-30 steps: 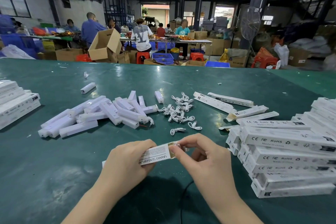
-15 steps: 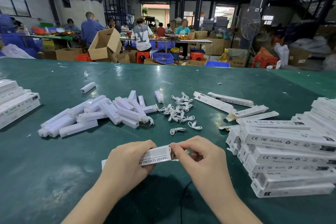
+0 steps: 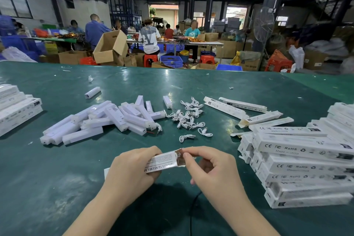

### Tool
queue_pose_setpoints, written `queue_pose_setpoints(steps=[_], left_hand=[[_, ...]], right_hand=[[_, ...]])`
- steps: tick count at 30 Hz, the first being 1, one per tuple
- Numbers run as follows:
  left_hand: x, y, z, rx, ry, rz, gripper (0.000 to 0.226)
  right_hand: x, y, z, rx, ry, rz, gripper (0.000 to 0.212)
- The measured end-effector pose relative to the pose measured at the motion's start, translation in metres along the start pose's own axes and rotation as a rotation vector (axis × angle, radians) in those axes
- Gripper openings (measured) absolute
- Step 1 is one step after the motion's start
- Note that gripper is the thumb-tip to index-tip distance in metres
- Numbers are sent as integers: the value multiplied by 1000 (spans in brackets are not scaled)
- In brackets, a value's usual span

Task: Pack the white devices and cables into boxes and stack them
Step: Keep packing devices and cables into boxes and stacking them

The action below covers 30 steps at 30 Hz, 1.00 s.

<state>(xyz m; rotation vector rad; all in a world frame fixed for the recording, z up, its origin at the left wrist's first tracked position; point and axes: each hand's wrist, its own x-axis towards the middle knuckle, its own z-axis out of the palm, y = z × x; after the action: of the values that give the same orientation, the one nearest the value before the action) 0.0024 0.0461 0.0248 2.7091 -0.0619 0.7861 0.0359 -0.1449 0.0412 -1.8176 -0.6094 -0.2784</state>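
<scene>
Barely anything's shifting since a second ago, right hand [image 3: 212, 166] is pinching the end flap of the box [image 3: 164, 161] while left hand [image 3: 132, 168] is gripping it, lying left-right over the worktop's [image 3: 57, 188] near edge.

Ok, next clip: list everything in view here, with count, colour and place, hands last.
held box: one, white with black print, front centre, open flap end toward the right hand
white devices: loose pile, too many to count, left of centre
cables: a scatter of small white coiled ones, centre
flat boxes: a few, white, right of the cables
stacked boxes: large white stack, right side
second box stack: white, far left edge
table: one, green
workers and cardboard cartons: background, blurred
left hand: grips the held box
right hand: fingers pinch at its flap end
</scene>
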Motion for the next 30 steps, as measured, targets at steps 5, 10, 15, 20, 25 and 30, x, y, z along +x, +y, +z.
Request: queue_pose_setpoints(steps=[5,10,15,20,25,30], left_hand=[[0,-1,0,2,10,-20,30],[0,0,3,-25,23,-61,26],[0,1,2,-21,33,-73,25],[0,1,1,-5,45,-83,27],[0,3,2,3,25,-64,25],[1,3,2,-28,29,-71,24]], right_hand=[[-2,-3,3,27,-40,-23,21],[-4,1,9,-14,-27,-70,23],[-3,-1,6,-9,-17,-92,24],[-5,0,6,-38,-55,-109,20],[-6,0,9,-29,-110,-111,24],[-5,2,6,-57,-78,-73,43]])
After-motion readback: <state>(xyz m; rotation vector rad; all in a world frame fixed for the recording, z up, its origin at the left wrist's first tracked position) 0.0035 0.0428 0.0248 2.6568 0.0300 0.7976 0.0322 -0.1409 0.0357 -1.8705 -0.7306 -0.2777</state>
